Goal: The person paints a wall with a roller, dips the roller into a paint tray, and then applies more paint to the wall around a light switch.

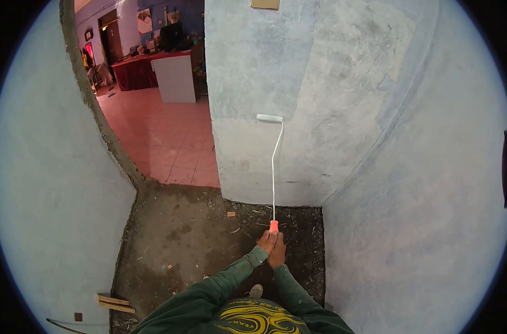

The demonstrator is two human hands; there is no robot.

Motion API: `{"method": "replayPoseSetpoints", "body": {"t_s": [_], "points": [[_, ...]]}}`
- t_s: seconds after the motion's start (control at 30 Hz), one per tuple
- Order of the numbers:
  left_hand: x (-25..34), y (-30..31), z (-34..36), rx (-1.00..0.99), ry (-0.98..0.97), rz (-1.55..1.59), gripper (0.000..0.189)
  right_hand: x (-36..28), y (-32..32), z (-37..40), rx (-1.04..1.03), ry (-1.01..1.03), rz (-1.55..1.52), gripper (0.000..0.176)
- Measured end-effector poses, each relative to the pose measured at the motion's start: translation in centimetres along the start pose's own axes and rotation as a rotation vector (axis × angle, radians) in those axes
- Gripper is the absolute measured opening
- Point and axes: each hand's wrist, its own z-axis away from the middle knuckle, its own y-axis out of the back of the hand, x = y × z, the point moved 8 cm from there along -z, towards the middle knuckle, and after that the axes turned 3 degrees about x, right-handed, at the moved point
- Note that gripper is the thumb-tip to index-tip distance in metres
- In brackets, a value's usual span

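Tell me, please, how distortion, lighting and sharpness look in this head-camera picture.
Head view: wide-lens distortion bows the left wall, and black fills the corners; head view: the right wall looks bluish, while the far room's tiled floor looks pink, from light or tile colour I cannot tell; head view: the paint roller, left hand and right hand show no obvious motion blur.

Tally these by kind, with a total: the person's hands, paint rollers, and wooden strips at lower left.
Hands, left hand and right hand: 2
Paint roller: 1
Wooden strips: 2
Total: 5
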Motion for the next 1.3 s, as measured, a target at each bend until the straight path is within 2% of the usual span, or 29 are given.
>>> {"method": "replayPoseSetpoints", "body": {"t_s": [0.13, 0.3, 0.4, 0.43, 0.5, 0.9, 1.0, 1.07, 1.2, 1.27, 1.3], "points": [[0.8, 0.3, -0.9, 0.01, -0.09, 0.058, 0.044, 0.5, -0.4, -1.0, -0.013, -0.076, -0.114, 0.028], [3.6, 1.1, -2.0, 0.045, -0.072, 0.05, 0.049, -2.5, 0.3, -2.7, 0.036, 0.048, -0.079, 0.026], [5.2, 1.3, -2.8, 0.03, -0.14, 0.056, 0.044, -3.7, 0.5, -3.8, 0.024, 0.041, -0.078, 0.026], [6.1, 1.5, -3.0, 0.048, -0.161, 0.072, 0.044, -4.5, 0.6, -4.1, 0.023, 0.045, -0.079, 0.026], [8.2, 2.1, -3.1, 0.068, -0.188, 0.089, 0.044, -7.1, 1.2, -4.6, 0.066, 0.182, -0.008, 0.025], [20.9, 5.6, -5.6, 0.088, -0.343, 0.091, 0.049, -16.0, 3.3, -10.4, 0.127, 0.243, -0.243, 0.025], [24.6, 6.7, -5.1, 0.112, -0.342, 0.051, 0.044, -19.6, 4.4, -11.0, 0.156, 0.36, -0.196, 0.023], [26.1, 6.7, -4.3, 0.109, -0.408, 0.075, 0.045, -19.7, 4.8, -10.8, 0.161, 0.346, -0.189, 0.022], [22.8, 4.2, -1.8, 0.084, -0.449, 0.052, 0.046, -15.8, 5.4, -8.4, 0.195, 0.299, -0.157, 0.022], [17.5, 2.0, -1.2, 0.042, -0.294, 0.029, 0.046, -12.2, 5.4, -6.0, 0.159, 0.246, -0.113, 0.023], [15.2, 0.9, -0.5, 0.036, -0.31, 0.066, 0.046, -10.2, 5.3, -4.8, 0.13, 0.165, -0.14, 0.024]]}}
